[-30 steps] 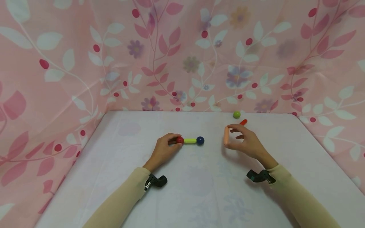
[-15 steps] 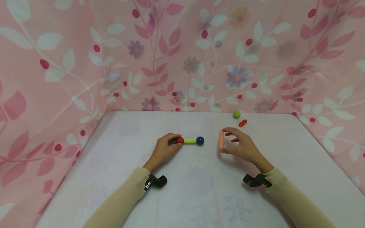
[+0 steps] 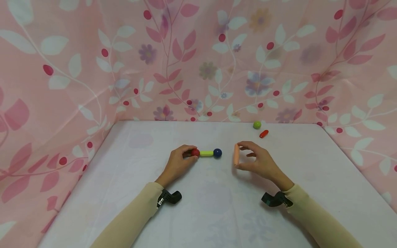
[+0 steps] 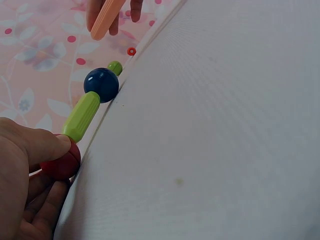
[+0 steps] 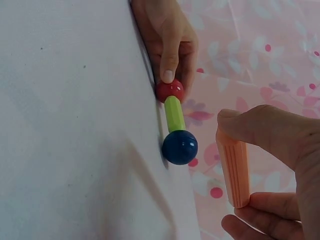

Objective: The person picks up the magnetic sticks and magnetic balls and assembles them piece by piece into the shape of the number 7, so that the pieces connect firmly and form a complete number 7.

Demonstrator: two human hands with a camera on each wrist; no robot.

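My left hand (image 3: 181, 160) pinches a red ball (image 3: 195, 152) between thumb and fingers, low on the table. From that ball a lime-green ribbed rod (image 3: 206, 153) runs right to a dark blue ball (image 3: 217, 153); the three are joined in a line. To the right, my right hand (image 3: 258, 161) pinches an orange ribbed rod (image 3: 236, 155) by its two ends, thumb on one and a fingertip on the other. In the right wrist view the orange rod (image 5: 234, 172) is apart from the blue ball (image 5: 180, 147).
At the table's back right sits a green ball (image 3: 257, 125), with a short red rod (image 3: 264, 134) just in front of it. A white cloth covers the table (image 3: 198, 213). Behind it hangs a pink floral curtain (image 3: 186, 62).
My right hand has moved left and slightly nearer to me with the orange rod, closer to the blue ball. The red rod has come into full view. My left hand has stayed still.
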